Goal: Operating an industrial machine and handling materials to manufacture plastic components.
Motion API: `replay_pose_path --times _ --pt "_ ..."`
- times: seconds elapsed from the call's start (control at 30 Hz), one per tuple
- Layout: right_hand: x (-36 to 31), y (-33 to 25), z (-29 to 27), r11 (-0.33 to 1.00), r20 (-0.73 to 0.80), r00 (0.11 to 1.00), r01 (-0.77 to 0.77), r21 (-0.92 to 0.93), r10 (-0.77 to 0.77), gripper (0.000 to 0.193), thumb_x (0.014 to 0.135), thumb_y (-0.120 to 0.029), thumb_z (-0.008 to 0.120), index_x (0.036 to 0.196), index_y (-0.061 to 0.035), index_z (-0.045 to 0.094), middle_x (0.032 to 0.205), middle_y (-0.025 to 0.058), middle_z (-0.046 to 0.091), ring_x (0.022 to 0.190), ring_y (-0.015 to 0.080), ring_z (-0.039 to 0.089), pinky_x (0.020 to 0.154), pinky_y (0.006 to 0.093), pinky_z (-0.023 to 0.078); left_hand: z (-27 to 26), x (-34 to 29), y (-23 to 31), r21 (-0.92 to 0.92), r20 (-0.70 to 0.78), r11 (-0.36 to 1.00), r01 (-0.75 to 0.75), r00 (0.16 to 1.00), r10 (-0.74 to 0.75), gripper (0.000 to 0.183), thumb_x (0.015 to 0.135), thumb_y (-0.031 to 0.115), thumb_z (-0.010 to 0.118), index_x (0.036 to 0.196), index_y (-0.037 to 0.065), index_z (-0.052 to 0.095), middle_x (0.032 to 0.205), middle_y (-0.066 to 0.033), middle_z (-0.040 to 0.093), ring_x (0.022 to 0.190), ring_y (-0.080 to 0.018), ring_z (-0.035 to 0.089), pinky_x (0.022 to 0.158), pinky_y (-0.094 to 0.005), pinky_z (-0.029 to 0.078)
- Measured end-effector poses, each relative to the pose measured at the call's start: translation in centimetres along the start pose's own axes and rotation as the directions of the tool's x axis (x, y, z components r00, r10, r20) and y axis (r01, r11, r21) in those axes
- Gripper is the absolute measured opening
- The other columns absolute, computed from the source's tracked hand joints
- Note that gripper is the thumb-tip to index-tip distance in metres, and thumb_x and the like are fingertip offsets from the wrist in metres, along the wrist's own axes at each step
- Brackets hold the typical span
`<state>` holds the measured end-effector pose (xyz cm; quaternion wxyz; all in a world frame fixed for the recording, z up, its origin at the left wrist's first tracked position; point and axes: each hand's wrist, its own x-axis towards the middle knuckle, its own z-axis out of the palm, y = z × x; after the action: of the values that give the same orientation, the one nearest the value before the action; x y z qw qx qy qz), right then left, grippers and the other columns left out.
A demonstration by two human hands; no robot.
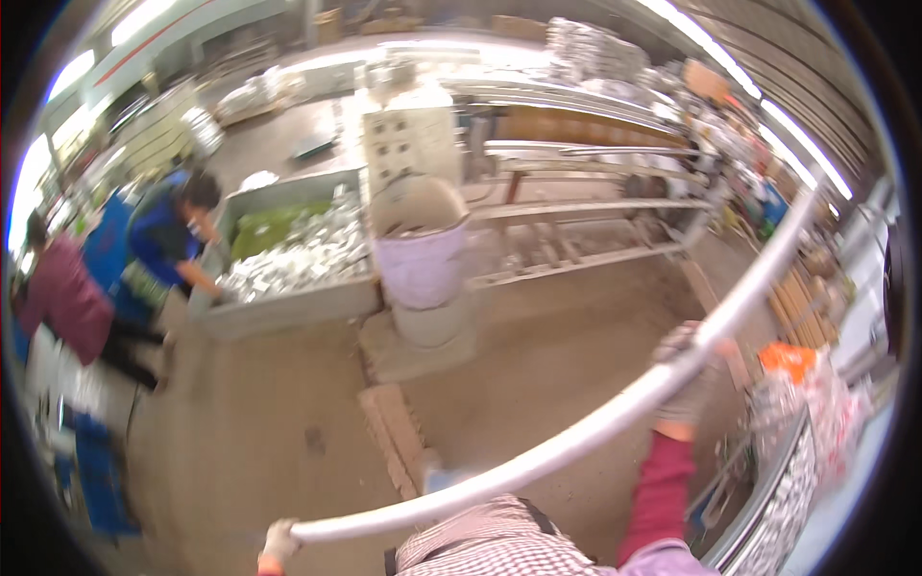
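A long white bar [576, 437] runs across the front of my body, from low on the left up to the far right. It looks like a pipe or a wrapped profile; I cannot tell which. My left hand [279, 543], in a pale glove, is closed around its lower left end. Farther along, my gloved right hand [684, 384] grips the bar with the arm stretched out in a dark red sleeve. Part of that hand is hidden behind the bar. A checked apron [499, 547] covers my front beneath it.
A grey bin [298, 312] of small shiny pieces stands ahead on the left, a person in blue [158, 230] leaning over it. Another person [72, 298] is farther left. A lilac-wrapped barrel [423, 264], a long metal rack [595, 206] and plastic bags [816, 413] surround the floor.
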<state>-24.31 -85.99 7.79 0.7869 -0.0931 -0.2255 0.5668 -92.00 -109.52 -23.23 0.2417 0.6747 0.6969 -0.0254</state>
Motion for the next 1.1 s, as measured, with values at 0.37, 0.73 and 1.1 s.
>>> replay_pose_path --times 0.37,0.73,1.1 --pt "0.2 34.0 2.9 0.872 -0.272 0.842 -0.386 0.3 0.467 0.032 0.08 -0.04 0.07 0.085 -0.0123 0.055 0.073 -0.0004 0.053 0.068 0.0148 0.053 0.064 0.0317 0.049 -20.3 -4.6 -12.8 -0.202 0.041 0.869 0.452 0.89 -0.454 0.019 0.085 0.011 0.058 0.098 0.002 0.066 0.084 -0.0054 0.066 0.074 -0.0172 0.06 0.065 -0.0305 0.049" --pt "-4.3 58.3 10.7 0.858 -0.328 0.823 -0.326 0.397 0.464 0.029 0.083 -0.035 0.069 0.09 -0.0113 0.054 0.07 0.0045 0.055 0.063 0.0186 0.055 0.067 0.0348 0.048 -37.1 17.7 -25.7 -0.175 0.054 0.974 0.143 0.989 -0.136 0.021 0.082 0.013 0.062 0.099 0.003 0.067 0.086 -0.0073 0.067 0.076 -0.0186 0.062 0.067 -0.0311 0.05" --pt "1.2 64.9 14.9 0.936 -0.416 0.849 -0.225 0.27 0.324 0.031 0.081 -0.035 0.071 0.091 -0.0121 0.052 0.069 0.0032 0.052 0.062 0.0168 0.053 0.065 0.0328 0.048 -43.8 24.9 -31.9 -0.12 0.088 0.99 0.079 0.994 -0.069 0.024 0.08 0.016 0.066 0.101 0.004 0.067 0.087 -0.0091 0.068 0.078 -0.0199 0.063 0.07 -0.0318 0.05"
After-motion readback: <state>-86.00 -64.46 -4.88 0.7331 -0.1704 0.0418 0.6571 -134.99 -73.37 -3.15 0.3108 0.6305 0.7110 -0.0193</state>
